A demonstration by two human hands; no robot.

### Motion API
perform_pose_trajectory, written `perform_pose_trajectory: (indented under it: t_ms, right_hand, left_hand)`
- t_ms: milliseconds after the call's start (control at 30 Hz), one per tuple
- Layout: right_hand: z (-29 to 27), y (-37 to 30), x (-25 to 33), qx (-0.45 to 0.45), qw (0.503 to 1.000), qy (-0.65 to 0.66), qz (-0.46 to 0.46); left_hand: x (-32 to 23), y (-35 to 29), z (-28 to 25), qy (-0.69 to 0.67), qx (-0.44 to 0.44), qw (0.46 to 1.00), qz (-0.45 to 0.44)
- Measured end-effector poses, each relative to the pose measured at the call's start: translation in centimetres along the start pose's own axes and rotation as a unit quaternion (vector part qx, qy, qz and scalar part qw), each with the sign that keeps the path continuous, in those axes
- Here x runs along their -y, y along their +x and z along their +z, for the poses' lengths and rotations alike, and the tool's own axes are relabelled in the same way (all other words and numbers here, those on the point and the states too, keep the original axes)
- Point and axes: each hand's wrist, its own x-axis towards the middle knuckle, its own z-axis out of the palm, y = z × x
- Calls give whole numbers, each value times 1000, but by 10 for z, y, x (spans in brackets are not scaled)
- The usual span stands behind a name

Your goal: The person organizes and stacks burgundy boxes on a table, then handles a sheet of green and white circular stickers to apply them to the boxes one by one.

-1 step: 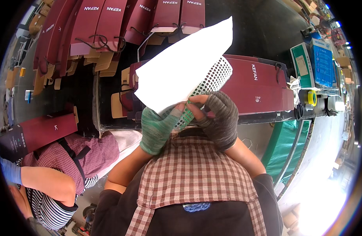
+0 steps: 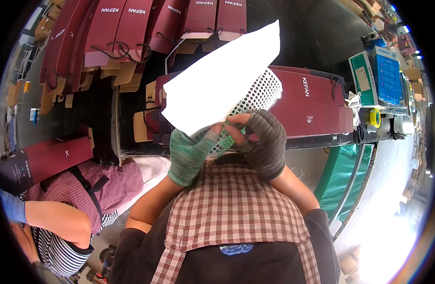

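My left hand [image 2: 191, 154], in a green fingerless glove, pinches the lower end of a large white sheet [image 2: 217, 78]. Thumb and fingers of my right hand [image 2: 264, 142], in a grey-brown fingerless glove, are pressed together right beside it on a sheet with rows of dark round dots or holes [image 2: 257, 92]. The dotted sheet lies against the white one and sticks out along its right side; its lower part looks green between my hands. Whether the two sheets are joined cannot be told. Both are held up over the table's near edge.
Behind the sheets, a flat dark-red carton [image 2: 316, 102] lies on the black table [image 2: 312, 28]. Several dark-red boxes with cord handles [image 2: 101, 33] stand far left. Green and blue boxes [image 2: 386, 73] and yellow tape [image 2: 375, 118] sit right. A co-worker [image 2: 68, 213] is at left.
The dotted sheet's free upper edge has shifted slightly to the right, away from the white sheet. Both hands keep their place and grip.
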Motion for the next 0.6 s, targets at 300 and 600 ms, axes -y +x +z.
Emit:
perform_pose_trajectory:
  t_ms: [300,600]
  right_hand:
    - [3,-1,-1,8,996,76,49]
    - [-1,1,3,-4,991,101,83]
  left_hand:
    - [4,0,-1,48,-12,998,32]
    - [6,4,-4,41,-13,999,18]
